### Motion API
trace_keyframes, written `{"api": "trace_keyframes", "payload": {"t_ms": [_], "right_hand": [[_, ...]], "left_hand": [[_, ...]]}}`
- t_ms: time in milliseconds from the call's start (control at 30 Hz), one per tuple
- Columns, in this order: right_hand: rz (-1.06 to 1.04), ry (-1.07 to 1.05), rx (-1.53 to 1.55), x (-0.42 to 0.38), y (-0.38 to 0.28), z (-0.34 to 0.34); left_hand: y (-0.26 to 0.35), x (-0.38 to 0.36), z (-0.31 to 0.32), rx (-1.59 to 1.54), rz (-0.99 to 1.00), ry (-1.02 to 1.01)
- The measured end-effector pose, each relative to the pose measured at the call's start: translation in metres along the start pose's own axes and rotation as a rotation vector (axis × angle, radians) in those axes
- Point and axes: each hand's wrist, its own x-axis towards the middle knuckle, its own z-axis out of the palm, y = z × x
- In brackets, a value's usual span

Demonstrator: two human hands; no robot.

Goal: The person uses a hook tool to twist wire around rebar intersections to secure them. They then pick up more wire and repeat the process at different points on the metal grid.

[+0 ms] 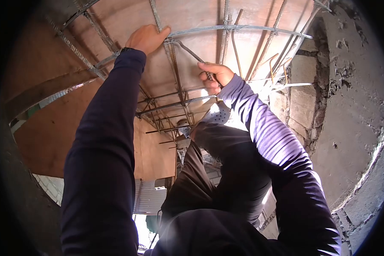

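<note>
Left hand (145,39) against long steel bar (209,28), finger closure hidden; right hand (217,77), apart from it, clamped on dark bent rod (189,51). Rod lies between them over plywood panel (192,13), long axis slanting from near left thumb down toward right hand.

We note dark navy sleeves (100,149), the right one glaring pale violet, and near-black trousers (239,166) at lower centre. We record grey bars (239,27), ribbed at upper left, against orange-brown panels (68,136); pale cloth (218,114) with dark dots mid-frame; mottled grey wall (350,115) at right.
</note>
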Motion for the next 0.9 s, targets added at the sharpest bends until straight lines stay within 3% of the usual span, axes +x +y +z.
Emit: {"api": "trace_keyframes", "payload": {"t_ms": [67,133,300,400,467,600,700,733,800,900], "right_hand": [[0.076,-0.088,0.127,-0.002,-0.002,0.008],[-0.014,0.100,-0.192,-0.005,-0.003,0.016],[-0.145,0.201,-0.414,0.006,0.007,0.014],[-0.271,0.366,-0.552,0.022,0.033,0.020],[-0.711,0.545,-0.965,0.035,0.050,0.014],[-0.797,0.616,-1.250,0.023,0.039,0.012],[-0.140,0.160,-0.472,0.006,0.012,0.016],[-0.138,0.158,-0.472,0.004,0.007,0.009],[0.119,-0.088,-0.015,0.004,-0.002,-0.001],[0.126,-0.060,-0.138,0.008,-0.022,-0.014]], "left_hand": [[-0.001,0.002,0.002,0.007,0.003,0.006],[-0.002,0.002,0.003,0.018,0.001,0.009],[-0.002,0.003,0.003,0.021,0.005,0.023],[0.000,0.000,-0.001,0.026,-0.003,0.007],[-0.003,0.001,-0.001,0.010,-0.006,-0.010],[-0.003,0.002,0.001,0.026,0.009,0.004],[-0.006,0.005,0.004,0.028,0.011,0.009],[-0.006,0.005,0.003,0.028,0.009,0.009],[-0.003,0.002,-0.001,0.021,0.002,-0.025],[-0.009,0.005,0.006,0.030,0.044,0.061]]}}
